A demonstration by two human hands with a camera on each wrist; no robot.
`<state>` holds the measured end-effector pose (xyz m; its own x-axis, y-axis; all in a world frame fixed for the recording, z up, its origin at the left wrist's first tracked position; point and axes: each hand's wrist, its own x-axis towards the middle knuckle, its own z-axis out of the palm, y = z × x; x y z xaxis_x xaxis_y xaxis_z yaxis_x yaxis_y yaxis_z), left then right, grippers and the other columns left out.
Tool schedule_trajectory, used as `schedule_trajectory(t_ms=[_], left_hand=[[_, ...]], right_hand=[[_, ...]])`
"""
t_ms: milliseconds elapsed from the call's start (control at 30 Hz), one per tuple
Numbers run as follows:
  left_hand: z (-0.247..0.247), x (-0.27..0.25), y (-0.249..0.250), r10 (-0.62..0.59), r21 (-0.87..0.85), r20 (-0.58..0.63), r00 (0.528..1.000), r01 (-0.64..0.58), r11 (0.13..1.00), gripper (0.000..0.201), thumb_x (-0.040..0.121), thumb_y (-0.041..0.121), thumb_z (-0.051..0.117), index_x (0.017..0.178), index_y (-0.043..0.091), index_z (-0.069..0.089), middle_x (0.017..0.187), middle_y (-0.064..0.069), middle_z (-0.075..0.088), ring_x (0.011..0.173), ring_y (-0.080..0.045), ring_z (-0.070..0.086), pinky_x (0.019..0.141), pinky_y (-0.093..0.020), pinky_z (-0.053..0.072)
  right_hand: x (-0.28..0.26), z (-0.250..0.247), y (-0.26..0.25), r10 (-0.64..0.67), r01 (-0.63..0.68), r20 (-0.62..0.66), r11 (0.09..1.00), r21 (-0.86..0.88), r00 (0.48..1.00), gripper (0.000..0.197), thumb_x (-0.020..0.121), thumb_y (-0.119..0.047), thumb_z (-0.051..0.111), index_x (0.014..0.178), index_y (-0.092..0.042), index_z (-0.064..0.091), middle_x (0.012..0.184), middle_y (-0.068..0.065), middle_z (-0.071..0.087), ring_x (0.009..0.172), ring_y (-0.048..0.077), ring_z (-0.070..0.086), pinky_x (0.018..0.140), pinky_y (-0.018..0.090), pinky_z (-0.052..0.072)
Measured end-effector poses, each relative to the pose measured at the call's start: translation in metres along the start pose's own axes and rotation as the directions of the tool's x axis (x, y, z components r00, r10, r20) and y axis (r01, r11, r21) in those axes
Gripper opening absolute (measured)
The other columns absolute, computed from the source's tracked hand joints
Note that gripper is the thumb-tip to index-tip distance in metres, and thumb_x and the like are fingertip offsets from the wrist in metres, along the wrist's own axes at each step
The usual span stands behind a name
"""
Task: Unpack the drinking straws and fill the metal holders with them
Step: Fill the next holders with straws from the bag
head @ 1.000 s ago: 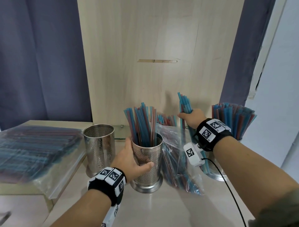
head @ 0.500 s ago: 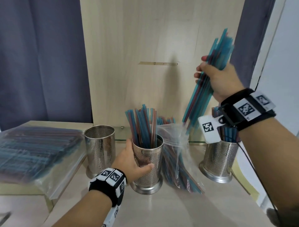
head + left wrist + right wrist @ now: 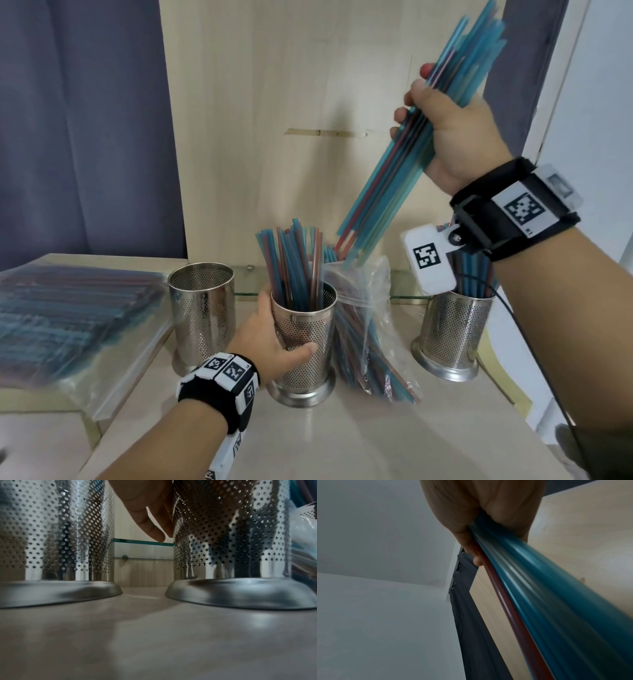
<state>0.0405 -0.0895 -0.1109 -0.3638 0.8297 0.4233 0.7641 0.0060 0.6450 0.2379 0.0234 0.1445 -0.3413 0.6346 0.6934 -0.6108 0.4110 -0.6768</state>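
Head view: right hand [image 3: 452,137] keeps gripping straw bundle [image 3: 404,171], now clear of bag [image 3: 363,329]; left hand [image 3: 270,346] still clasps middle holder [image 3: 305,349].

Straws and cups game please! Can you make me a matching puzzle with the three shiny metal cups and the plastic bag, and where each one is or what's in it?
Things:
1. left holder
2. middle holder
3. right holder
4. open plastic bag

States:
A. gripped by the left hand, partly filled with straws
B. no straws showing, untouched
C. stands between two holders, straws still inside
D. straws inside, partly hidden behind the right wrist

Pairs: 1-B, 2-A, 3-D, 4-C
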Motion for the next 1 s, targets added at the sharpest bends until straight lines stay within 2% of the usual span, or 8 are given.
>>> schedule_trajectory(t_ms=[167,400,500,633,767,833,900,1000], left_hand=[[0.000,-0.001,0.000,-0.005,0.002,-0.007,1.000,0.005,1.000,0.106,0.057,0.057,0.080,0.141,0.026,0.023,0.125,0.012,0.058,0.111,-0.011,0.058,0.099,-0.032,0.048],[0.000,0.000,-0.001,0.014,0.012,-0.007,1.000,-0.014,1.000,0.099,0.056,0.063,0.077,0.133,0.028,0.026,0.114,0.017,0.055,0.107,-0.011,0.059,0.094,-0.030,0.048],[0.000,0.001,-0.001,0.027,0.001,0.004,1.000,-0.027,1.000,0.109,0.057,0.062,0.078,0.141,0.028,0.018,0.115,0.020,0.051,0.106,-0.007,0.056,0.095,-0.025,0.045],[0.001,0.002,-0.003,0.052,-0.013,-0.002,0.999,-0.052,0.999,0.109,0.056,0.063,0.075,0.141,0.031,0.015,0.116,0.021,0.051,0.108,-0.006,0.056,0.094,-0.026,0.046],[0.001,0.001,-0.003,0.048,-0.026,-0.009,0.999,-0.048,0.999,0.109,0.056,0.063,0.075,0.142,0.029,0.017,0.117,0.018,0.055,0.109,-0.008,0.059,0.093,-0.028,0.049],[0.002,0.002,-0.003,0.040,-0.029,-0.008,0.999,-0.040,0.999,0.110,0.056,0.063,0.076,0.142,0.030,0.017,0.119,0.016,0.057,0.110,-0.010,0.060,0.094,-0.030,0.050],[0.002,0.002,-0.004,0.034,-0.031,-0.007,0.999,-0.034,0.999,0.112,0.055,0.063,0.076,0.143,0.030,0.016,0.123,0.014,0.058,0.112,-0.010,0.059,0.096,-0.032,0.050],[0.002,0.002,-0.003,0.037,-0.026,-0.015,0.999,-0.037,0.999,0.114,0.055,0.063,0.077,0.145,0.031,0.015,0.127,0.013,0.056,0.115,-0.009,0.057,0.100,-0.033,0.048]], right_hand=[[-0.009,0.024,0.035,0.050,-0.048,0.024,0.996,-0.075,0.998,0.012,0.100,-0.005,0.052,0.105,-0.014,0.048,0.077,0.001,0.054,0.066,0.014,0.059,0.065,0.030,0.050],[-0.039,0.044,0.095,0.156,-0.104,0.132,0.936,-0.335,0.979,0.010,0.099,-0.011,0.055,0.103,-0.019,0.051,0.074,0.001,0.059,0.075,0.020,0.060,0.083,0.046,0.054],[-0.056,0.044,0.122,0.233,-0.149,0.143,0.885,-0.441,0.962,0.008,0.099,-0.015,0.056,0.101,-0.020,0.051,0.073,0.005,0.061,0.069,0.016,0.062,0.080,0.038,0.056],[-0.080,0.043,0.148,0.270,-0.180,0.097,0.830,-0.528,0.958,0.013,0.097,-0.010,0.058,0.108,-0.015,0.054,0.079,0.004,0.066,0.063,0.004,0.064,0.067,0.019,0.054],[-0.088,0.041,0.164,0.326,-0.225,0.044,0.739,-0.636,0.945,0.025,0.094,-0.018,0.063,0.118,-0.014,0.056,0.099,0.006,0.072,0.088,0.019,0.070,0.087,0.036,0.057],[-0.088,0.040,0.166,0.291,-0.201,0.017,0.700,-0.685,0.957,0.033,0.090,-0.025,0.069,0.117,-0.014,0.054,0.102,0.000,0.068,0.093,0.015,0.065,0.087,0.029,0.054],[-0.089,0.040,0.164,0.204,-0.138,0.004,0.675,-0.724,0.979,0.048,0.084,-0.030,0.076,0.119,-0.015,0.048,0.100,-0.007,0.061,0.089,0.009,0.059,0.074,0.014,0.046],[-0.087,0.036,0.159,0.111,-0.057,0.031,0.707,-0.705,0.993,0.070,0.078,-0.031,0.082,0.131,-0.019,0.040,0.097,-0.013,0.056,0.084,0.000,0.059,0.067,0.004,0.044]])
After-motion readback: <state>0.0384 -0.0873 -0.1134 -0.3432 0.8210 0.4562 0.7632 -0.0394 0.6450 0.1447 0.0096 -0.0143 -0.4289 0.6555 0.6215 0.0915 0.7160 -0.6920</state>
